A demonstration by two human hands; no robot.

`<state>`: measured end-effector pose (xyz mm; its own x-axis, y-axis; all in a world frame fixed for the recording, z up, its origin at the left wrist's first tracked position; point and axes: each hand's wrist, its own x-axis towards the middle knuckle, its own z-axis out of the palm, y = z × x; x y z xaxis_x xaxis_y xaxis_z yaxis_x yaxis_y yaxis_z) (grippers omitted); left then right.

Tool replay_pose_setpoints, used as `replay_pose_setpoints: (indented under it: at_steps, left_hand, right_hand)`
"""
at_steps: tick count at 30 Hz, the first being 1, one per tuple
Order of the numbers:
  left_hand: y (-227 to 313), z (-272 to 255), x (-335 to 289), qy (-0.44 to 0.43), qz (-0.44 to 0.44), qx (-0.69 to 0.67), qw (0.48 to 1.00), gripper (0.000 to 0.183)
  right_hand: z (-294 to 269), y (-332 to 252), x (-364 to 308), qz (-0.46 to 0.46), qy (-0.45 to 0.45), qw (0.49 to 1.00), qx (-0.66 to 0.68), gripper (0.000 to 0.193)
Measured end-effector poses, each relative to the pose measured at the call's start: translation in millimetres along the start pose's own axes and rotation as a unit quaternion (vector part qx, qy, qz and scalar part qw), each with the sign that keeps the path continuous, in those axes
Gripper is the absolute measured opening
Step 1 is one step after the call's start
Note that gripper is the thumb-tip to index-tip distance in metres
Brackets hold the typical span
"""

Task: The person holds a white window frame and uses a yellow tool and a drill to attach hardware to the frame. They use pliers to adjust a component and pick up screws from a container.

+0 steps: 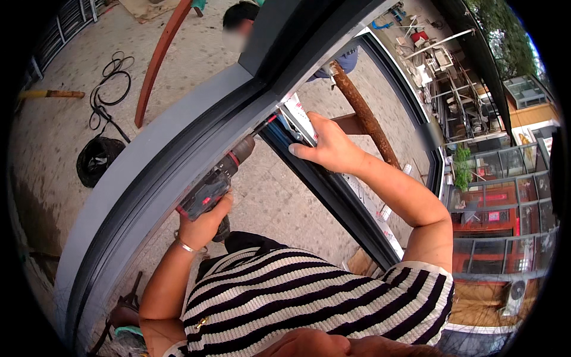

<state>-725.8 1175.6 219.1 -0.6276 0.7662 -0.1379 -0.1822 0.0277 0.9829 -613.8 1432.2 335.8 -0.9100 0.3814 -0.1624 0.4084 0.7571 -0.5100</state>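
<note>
My left hand (208,221) is wrapped round the grip of a black cordless drill with red accents (208,185). The drill points up and right, its chuck close to the corner where two window frame bars meet. A wide grey frame bar (159,141) curves past on the drill's far side. My right hand (331,144) clasps a dark crossbar (339,217) near that joint, thumb on one side and fingers over its film-covered edge. A strip of white protective film with red print (302,116) lies along the crossbar. The drill's tip is too small to make out.
Behind the frame is another person (239,18), partly hidden. A bark-covered log (364,114) lies beyond the crossbar. On the floor to the left are a black cable (110,89), a round black container (98,159) and a reddish curved beam (159,56). Glazed windows (499,205) stand at right.
</note>
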Motion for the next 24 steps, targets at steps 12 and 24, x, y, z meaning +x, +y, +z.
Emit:
replay_pose_setpoints:
  at_steps: [12,24]
  left_hand:
    - [-7,-17,-45,-0.026,-0.004,-0.096,0.995,0.023]
    - [-79,-144,-354,0.359,-0.041,0.024,0.932,0.036]
  right_hand:
    - [-14,11,-21,0.086,0.305,0.923,0.219,0.023]
    - [196,-133,-78,0.175,-0.240,0.794,0.530,0.034]
